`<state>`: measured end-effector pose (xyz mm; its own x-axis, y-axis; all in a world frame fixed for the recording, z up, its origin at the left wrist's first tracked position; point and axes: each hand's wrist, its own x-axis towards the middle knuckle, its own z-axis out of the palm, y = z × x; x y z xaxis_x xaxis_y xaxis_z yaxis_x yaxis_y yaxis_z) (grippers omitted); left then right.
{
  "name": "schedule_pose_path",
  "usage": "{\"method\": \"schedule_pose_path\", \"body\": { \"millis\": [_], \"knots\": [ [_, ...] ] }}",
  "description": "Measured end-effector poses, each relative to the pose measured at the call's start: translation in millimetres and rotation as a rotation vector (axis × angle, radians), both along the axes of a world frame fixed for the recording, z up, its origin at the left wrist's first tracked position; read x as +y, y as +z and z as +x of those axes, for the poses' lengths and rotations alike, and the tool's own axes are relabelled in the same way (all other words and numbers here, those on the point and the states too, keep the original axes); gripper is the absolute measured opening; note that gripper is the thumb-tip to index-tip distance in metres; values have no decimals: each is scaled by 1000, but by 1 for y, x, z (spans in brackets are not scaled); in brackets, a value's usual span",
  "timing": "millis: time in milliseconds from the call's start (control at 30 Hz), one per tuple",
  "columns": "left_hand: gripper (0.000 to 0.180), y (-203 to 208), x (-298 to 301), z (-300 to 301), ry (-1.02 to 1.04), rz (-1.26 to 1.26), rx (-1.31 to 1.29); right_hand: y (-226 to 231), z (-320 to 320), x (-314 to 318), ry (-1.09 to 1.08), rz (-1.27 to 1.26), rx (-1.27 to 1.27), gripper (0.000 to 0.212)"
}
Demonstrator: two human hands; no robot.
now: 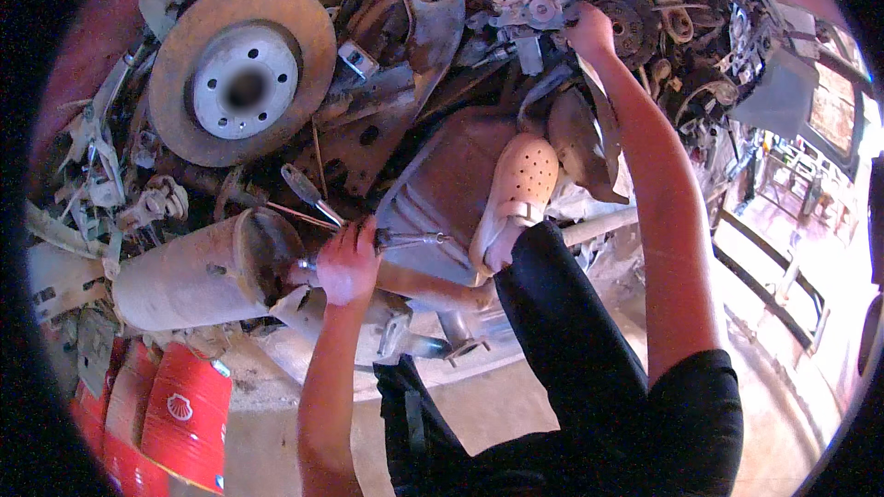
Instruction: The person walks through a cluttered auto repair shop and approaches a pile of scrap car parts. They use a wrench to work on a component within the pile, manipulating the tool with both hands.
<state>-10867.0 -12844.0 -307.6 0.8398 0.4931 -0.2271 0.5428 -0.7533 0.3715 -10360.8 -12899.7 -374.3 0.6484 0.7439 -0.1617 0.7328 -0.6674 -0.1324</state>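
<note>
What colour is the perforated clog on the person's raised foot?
The clog is pale beige, dotted with small round holes; the head view shows it near centre.

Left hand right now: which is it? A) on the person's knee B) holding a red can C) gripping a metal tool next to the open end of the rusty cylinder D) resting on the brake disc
C: the left hand is closed around a slim metal tool beside the rusty cylinder, well below the brake disc.

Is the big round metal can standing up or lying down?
Lying down. The metal can rests on its side among car parts, its open end facing the left hand, which grips a tool.
</note>
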Motion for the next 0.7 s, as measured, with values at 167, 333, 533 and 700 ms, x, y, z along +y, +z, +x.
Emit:
{"method": "schedule_pose_path", "body": {
  "millis": [167, 333, 533, 700],
  "knots": [
    [51, -2, 2, 3, 116, -86, -53, -2, 6, -5, -176, -90, 22, 31],
    [41, -4, 2, 7, 118, -66, -79, -11, 19, -11, 26, -126, 8, 33],
    [39, -8, 1, 1, 133, -19, -118, 2, -11, 2, -175, -64, -64, 37],
    [38, -8, 3, 10, 127, -87, -70, -13, 9, -6, -162, -30, -38, 27]
  ]
}}
